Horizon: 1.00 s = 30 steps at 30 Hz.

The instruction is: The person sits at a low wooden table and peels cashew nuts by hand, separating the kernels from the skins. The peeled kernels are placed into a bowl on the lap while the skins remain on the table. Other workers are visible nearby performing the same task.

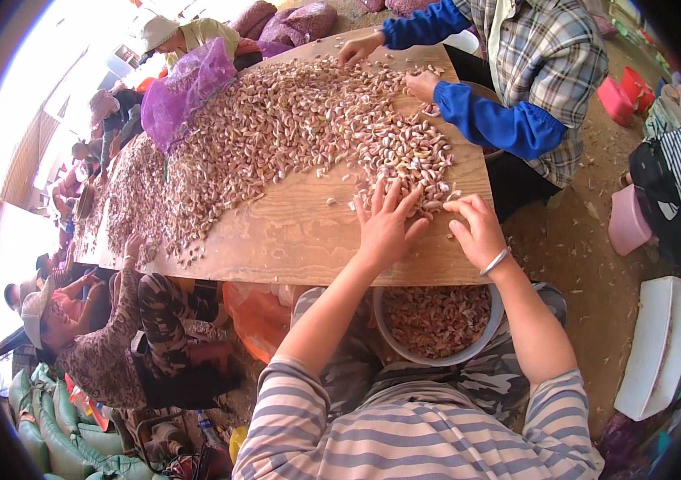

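Many loose garlic cloves (292, 120) lie heaped over a plywood table (292, 234). My left hand (390, 225) rests at the near edge of the heap, its fingers spread over cloves, holding nothing that I can see. To its right, my right hand (477, 231) wears a metal bangle (494, 263); its thumb and forefinger are apart beside a few cloves, with no clove visible between them. Below the table edge, a round basin (381, 324) between my knees holds reddish cloves or skins (436, 318).
Across the table's right end, a co-worker in blue sleeves (496, 123) handles cloves. Another co-worker (100, 348) sits at my left, near an orange bag (259, 315). A purple mesh bag (187, 90) lies on the heap. Pink stools (630, 219) and a white box (655, 348) stand at right.
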Each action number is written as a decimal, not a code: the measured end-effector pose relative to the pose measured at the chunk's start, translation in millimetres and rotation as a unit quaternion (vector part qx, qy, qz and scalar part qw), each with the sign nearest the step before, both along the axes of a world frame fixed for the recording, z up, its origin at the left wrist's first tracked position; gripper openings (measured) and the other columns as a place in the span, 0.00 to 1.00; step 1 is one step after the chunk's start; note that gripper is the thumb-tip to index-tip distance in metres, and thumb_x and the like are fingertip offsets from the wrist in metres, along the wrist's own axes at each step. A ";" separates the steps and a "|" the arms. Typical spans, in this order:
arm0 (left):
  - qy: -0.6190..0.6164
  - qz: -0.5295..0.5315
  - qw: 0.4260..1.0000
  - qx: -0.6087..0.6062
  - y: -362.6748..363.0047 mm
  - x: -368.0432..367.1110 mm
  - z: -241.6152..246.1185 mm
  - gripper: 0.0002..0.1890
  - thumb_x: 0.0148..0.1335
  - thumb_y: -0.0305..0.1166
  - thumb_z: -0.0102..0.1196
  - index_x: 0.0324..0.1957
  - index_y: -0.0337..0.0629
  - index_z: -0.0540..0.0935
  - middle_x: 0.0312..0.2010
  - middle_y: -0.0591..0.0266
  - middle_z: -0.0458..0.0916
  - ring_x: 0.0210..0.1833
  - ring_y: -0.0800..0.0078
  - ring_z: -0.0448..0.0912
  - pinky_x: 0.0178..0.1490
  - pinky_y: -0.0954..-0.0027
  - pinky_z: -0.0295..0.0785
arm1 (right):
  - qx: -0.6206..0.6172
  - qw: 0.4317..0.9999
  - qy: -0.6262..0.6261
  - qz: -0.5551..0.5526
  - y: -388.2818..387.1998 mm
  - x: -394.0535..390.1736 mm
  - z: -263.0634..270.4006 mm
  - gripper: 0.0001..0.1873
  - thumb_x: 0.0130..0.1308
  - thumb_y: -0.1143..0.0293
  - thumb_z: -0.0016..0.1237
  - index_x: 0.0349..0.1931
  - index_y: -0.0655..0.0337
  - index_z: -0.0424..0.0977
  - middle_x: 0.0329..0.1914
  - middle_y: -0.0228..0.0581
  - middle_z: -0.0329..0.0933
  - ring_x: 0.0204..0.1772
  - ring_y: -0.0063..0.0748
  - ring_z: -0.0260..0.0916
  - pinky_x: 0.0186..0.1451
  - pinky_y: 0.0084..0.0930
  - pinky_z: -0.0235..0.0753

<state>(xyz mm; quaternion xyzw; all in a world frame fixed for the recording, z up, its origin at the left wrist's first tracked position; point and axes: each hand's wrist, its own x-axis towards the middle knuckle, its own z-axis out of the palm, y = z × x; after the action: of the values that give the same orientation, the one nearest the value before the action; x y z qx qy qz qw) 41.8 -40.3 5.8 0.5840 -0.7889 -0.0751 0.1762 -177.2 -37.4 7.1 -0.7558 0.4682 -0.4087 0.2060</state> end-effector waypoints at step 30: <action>0.175 0.170 0.962 -0.124 -63.5 64.4 -12.9 0.14 0.59 0.27 0.61 0.49 0.43 0.82 0.51 0.48 0.78 0.53 0.49 0.77 0.56 0.55 0.72 | 0.011 0.997 0.050 0.050 -9.8 12.3 12.2 0.17 0.59 0.83 0.50 0.47 0.57 0.81 0.48 0.41 0.78 0.52 0.47 0.76 0.55 0.37 0.77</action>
<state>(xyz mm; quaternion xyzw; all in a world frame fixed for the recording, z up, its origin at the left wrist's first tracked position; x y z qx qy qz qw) 106.2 -103.8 -7.1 0.6608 -0.6379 -0.0473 0.3927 -165.0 -47.2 19.2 -0.7954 0.4442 -0.3546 0.2104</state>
